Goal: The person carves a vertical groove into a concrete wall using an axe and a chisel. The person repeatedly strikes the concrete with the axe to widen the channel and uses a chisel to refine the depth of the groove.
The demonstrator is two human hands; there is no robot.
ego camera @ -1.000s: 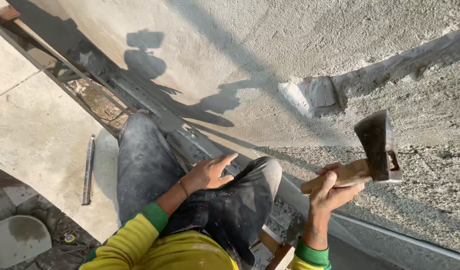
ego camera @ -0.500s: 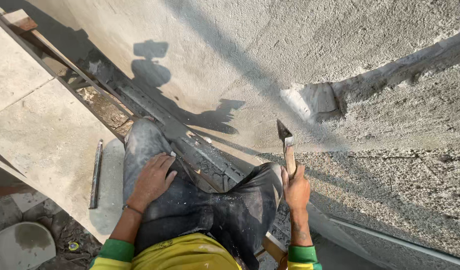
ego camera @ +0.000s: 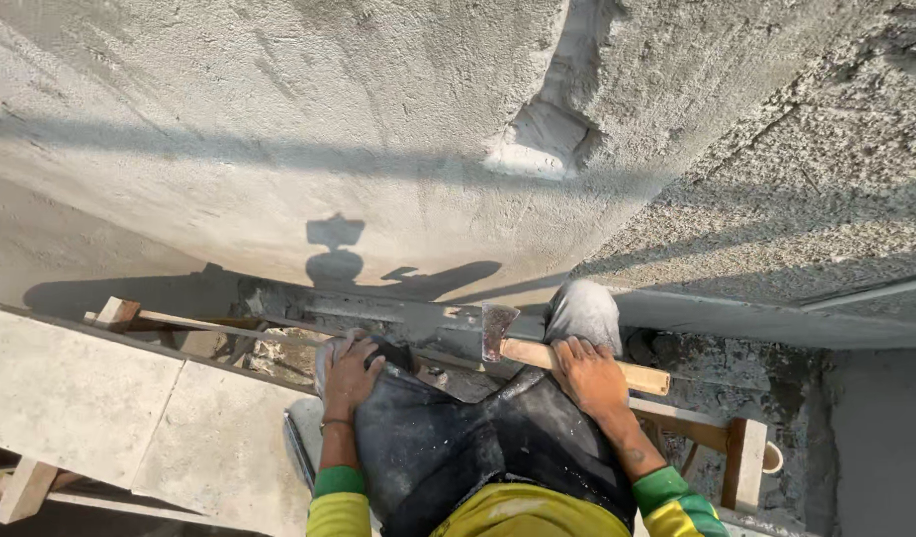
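The right hand (ego camera: 589, 376) is clenched around the wooden handle of a hatchet (ego camera: 567, 355), gripping it near the middle. The tool lies almost level across the right thigh, its rusty metal head (ego camera: 498, 330) pointing left beyond the knuckles and the handle's butt end sticking out to the right of the hand. The left hand (ego camera: 351, 374) rests flat, fingers spread and holding nothing, on the left knee of the dark trousers (ego camera: 458, 447). Ahead rises a rough plastered wall (ego camera: 378, 119).
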